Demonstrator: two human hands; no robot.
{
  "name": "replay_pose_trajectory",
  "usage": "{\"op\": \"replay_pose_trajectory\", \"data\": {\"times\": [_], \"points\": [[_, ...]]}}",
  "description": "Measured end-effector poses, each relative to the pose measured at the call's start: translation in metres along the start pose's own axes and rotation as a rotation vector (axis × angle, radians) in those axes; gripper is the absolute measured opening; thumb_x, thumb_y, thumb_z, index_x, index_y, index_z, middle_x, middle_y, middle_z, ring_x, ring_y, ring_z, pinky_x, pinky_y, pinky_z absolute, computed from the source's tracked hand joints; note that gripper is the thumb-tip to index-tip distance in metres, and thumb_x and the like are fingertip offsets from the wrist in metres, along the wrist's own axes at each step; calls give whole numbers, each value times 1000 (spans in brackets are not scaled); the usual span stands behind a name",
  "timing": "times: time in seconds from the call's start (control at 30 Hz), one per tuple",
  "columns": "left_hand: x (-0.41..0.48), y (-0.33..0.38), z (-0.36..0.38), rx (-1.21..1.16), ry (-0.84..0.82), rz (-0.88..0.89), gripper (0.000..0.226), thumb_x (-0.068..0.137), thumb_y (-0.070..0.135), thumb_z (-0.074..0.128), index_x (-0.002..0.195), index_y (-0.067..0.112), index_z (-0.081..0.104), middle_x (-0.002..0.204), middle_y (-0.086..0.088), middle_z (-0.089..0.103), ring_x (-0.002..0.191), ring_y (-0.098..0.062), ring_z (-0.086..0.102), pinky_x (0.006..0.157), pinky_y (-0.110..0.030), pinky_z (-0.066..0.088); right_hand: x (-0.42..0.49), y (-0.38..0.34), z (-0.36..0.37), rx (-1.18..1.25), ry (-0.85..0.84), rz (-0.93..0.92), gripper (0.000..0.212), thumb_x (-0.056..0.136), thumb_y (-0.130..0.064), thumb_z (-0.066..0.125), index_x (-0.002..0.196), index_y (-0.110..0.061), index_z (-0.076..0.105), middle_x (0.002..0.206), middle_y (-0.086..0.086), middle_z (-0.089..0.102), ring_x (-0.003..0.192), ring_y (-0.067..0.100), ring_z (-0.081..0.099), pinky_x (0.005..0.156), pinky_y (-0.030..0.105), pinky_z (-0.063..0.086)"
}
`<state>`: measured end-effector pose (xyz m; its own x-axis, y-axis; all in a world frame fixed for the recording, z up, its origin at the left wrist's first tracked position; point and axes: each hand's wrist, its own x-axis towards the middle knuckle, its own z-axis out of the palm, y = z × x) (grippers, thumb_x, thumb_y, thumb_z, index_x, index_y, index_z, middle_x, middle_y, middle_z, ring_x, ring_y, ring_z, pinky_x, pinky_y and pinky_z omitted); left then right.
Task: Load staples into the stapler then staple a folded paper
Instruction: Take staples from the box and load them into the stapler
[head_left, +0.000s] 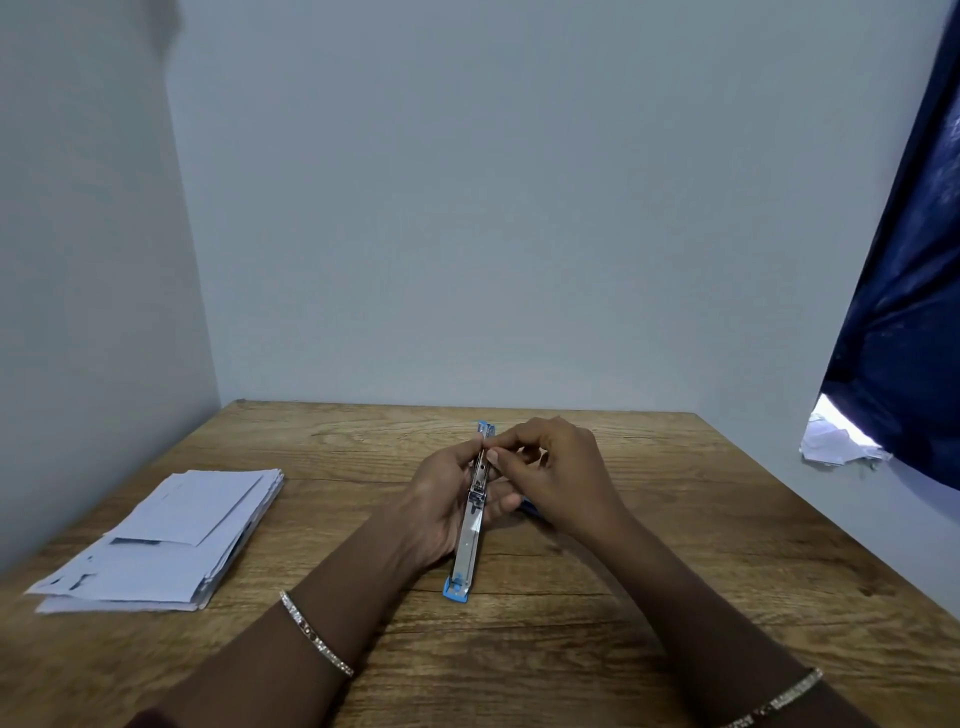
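A blue and silver stapler (466, 551) lies opened out flat at the middle of the wooden table (571, 623), its metal channel facing up. My left hand (441, 499) cups the stapler from the left around its middle. My right hand (556, 467) comes in from the right, thumb and forefinger pinched together over the far part of the channel; whether they hold staples is too small to tell. A stack of folded white papers (166, 545) rests on the table's left side.
Pale walls close the table at the back and left. A dark blue curtain (904, 338) hangs at the right, with crumpled white paper (831, 441) below it. A blue object (532, 512) peeks out under my right hand.
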<state>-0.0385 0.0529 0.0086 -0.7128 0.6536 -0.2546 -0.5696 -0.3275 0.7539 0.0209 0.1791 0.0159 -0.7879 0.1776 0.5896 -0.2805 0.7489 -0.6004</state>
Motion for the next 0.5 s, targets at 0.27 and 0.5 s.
{"op": "replay_pose_trajectory", "data": {"times": [0.27, 0.5], "points": [[4, 0, -3, -21, -25, -4, 52, 106, 34, 37, 107, -6, 70, 96, -22, 77, 61, -27, 76, 43, -32, 59, 0, 0, 0, 59, 6, 5, 16, 83, -11, 77, 96, -19, 83, 84, -3, 77, 81, 11, 66, 73, 23, 49], [5, 0, -4, -29, -61, 5, 51, 102, 30, 43, 92, -4, 79, 100, -20, 77, 62, -26, 76, 43, -30, 59, 0, 0, 2, 138, 10, 12, 14, 80, -10, 80, 89, -21, 82, 87, -1, 75, 79, 19, 65, 72, 32, 52]]}}
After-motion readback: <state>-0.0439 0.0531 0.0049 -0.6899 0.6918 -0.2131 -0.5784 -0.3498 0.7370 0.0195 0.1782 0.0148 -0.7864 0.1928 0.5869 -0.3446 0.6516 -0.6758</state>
